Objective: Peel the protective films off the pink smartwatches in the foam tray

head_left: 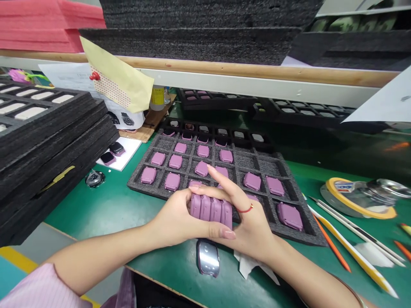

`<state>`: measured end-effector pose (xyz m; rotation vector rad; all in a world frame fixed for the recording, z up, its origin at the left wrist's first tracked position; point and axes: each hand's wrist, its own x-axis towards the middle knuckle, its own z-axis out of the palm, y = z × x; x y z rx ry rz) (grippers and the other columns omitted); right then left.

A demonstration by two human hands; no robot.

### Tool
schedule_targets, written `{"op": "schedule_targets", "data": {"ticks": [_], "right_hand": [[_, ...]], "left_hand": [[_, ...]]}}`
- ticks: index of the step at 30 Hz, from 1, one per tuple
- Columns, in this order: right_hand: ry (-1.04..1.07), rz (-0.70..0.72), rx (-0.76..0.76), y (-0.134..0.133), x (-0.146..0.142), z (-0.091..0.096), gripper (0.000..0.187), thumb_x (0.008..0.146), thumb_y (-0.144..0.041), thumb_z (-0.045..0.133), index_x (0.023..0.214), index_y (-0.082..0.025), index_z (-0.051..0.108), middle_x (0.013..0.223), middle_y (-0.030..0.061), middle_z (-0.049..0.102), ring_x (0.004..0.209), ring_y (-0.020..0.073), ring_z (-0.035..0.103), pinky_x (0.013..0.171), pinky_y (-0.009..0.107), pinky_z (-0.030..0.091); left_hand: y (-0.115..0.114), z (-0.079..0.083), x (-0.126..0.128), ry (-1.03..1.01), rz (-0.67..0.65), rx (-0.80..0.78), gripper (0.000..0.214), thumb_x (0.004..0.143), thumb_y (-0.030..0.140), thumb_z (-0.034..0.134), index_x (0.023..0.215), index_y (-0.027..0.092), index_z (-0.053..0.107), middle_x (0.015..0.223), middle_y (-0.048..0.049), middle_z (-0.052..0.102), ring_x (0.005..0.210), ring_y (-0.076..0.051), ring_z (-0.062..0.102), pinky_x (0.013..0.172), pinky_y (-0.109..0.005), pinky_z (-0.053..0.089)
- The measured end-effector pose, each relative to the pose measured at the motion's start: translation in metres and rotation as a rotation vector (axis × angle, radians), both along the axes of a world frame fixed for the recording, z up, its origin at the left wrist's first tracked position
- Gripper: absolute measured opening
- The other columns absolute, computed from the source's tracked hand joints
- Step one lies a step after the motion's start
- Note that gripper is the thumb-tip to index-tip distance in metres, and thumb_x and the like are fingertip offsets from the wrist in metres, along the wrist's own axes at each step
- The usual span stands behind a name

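Several purple watch cases (211,209) are stacked side by side, edges up, between my hands. My left hand (181,218) wraps their left end, its thumb running along the near side. On the right end, my right hand (247,214) grips them too, with one finger stretched out over the tray. Below and beyond them lies a black foam tray (150,144) whose compartments hold more purple watch cases (172,181). On the bench just under my hands rests a single watch case (208,257) with a shiny face up.
Stacked foam trays (80,141) stand at the left, near two watches (112,153) on white paper. A shelf edge (224,81) crosses above. At the right are a tape roll (356,199), a yellow-white stick (356,252), other pens and a crumpled tissue (255,267) nearer me.
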<state>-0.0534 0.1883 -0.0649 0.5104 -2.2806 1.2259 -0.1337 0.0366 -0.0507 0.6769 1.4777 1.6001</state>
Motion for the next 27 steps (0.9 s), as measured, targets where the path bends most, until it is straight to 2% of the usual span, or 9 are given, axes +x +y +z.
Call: {"op": "schedule_targets", "data": {"ticks": [6,10,13,15,18,20,23,25,27], "right_hand": [[0.003,0.009,0.044,0.002,-0.001,0.001,0.095,0.082,-0.025,0.080,0.159,-0.030,0.024,0.135,0.0087,0.067,0.125,0.0274,0.064,0.108,0.046,0.054],[0.100,0.039,0.107,0.006,0.003,0.004,0.097,0.080,-0.056,0.076,0.159,-0.028,0.026,0.149,0.0121,0.054,0.141,0.0342,0.047,0.121,0.057,0.035],[0.068,-0.056,-0.136,0.008,0.004,0.005,0.071,0.094,-0.061,0.054,0.155,-0.032,0.034,0.149,0.0084,0.052,0.143,0.0306,0.045,0.123,0.053,0.033],[-0.077,-0.116,-0.358,0.010,0.002,0.006,0.059,0.098,-0.061,0.045,0.151,-0.034,0.040,0.150,0.0066,0.052,0.137,0.0280,0.051,0.119,0.050,0.040],[-0.498,-0.026,-0.589,0.012,0.000,0.009,0.072,0.094,-0.073,0.040,0.151,-0.031,0.035,0.139,0.0115,0.060,0.116,0.0288,0.068,0.103,0.051,0.054],[-0.719,0.082,-0.617,0.011,-0.001,0.012,0.083,0.088,-0.079,0.045,0.151,-0.027,0.036,0.132,0.0136,0.065,0.112,0.0305,0.070,0.100,0.053,0.055],[-0.758,0.142,-0.622,0.004,0.001,0.016,0.098,0.070,-0.077,0.072,0.147,-0.024,0.042,0.136,0.0134,0.063,0.125,0.0334,0.063,0.107,0.052,0.050],[-0.705,0.114,-0.633,-0.004,0.002,0.017,0.108,0.058,-0.063,0.088,0.147,-0.025,0.040,0.137,0.0129,0.063,0.127,0.0333,0.061,0.106,0.049,0.053],[-0.628,0.071,-0.618,-0.011,0.004,0.018,0.111,0.058,-0.046,0.094,0.150,-0.027,0.036,0.134,0.0118,0.065,0.122,0.0314,0.065,0.101,0.046,0.058]], "left_hand": [[0.001,-0.001,0.001,-0.011,0.011,0.023,0.033,0.063,0.029,0.091,0.086,0.015,0.071,0.085,-0.0024,0.069,0.085,-0.019,0.065,0.083,-0.033,0.054],[-0.002,0.001,0.002,0.082,0.078,0.025,0.041,0.061,0.029,0.092,0.094,0.015,0.072,0.089,-0.0035,0.071,0.084,-0.019,0.066,0.083,-0.033,0.055],[-0.005,0.002,0.003,0.265,0.135,0.064,0.046,0.061,0.026,0.092,0.102,0.017,0.074,0.105,-0.0062,0.075,0.099,-0.023,0.069,0.097,-0.037,0.052],[-0.006,0.002,0.004,0.408,0.165,0.085,0.048,0.064,0.027,0.091,0.108,0.020,0.073,0.111,-0.0060,0.075,0.103,-0.023,0.070,0.098,-0.037,0.053],[-0.008,0.000,0.005,0.582,0.147,0.168,0.045,0.069,0.026,0.088,0.110,0.021,0.072,0.110,-0.0050,0.077,0.099,-0.022,0.073,0.092,-0.035,0.057],[-0.008,-0.002,0.005,0.693,0.147,0.241,0.045,0.070,0.019,0.086,0.112,0.022,0.071,0.111,-0.0038,0.077,0.100,-0.021,0.073,0.092,-0.033,0.057],[-0.006,-0.006,0.003,0.805,0.138,0.334,0.040,0.077,0.015,0.080,0.115,0.024,0.071,0.111,-0.0030,0.077,0.106,-0.020,0.071,0.099,-0.034,0.055],[-0.006,-0.009,0.002,0.812,0.114,0.379,0.030,0.083,0.026,0.078,0.113,0.025,0.073,0.114,-0.0049,0.075,0.111,-0.022,0.069,0.103,-0.037,0.054],[-0.007,-0.013,0.001,0.789,0.095,0.383,0.031,0.086,0.040,0.074,0.115,0.028,0.074,0.125,-0.0081,0.067,0.117,-0.025,0.065,0.105,-0.040,0.053]]}}
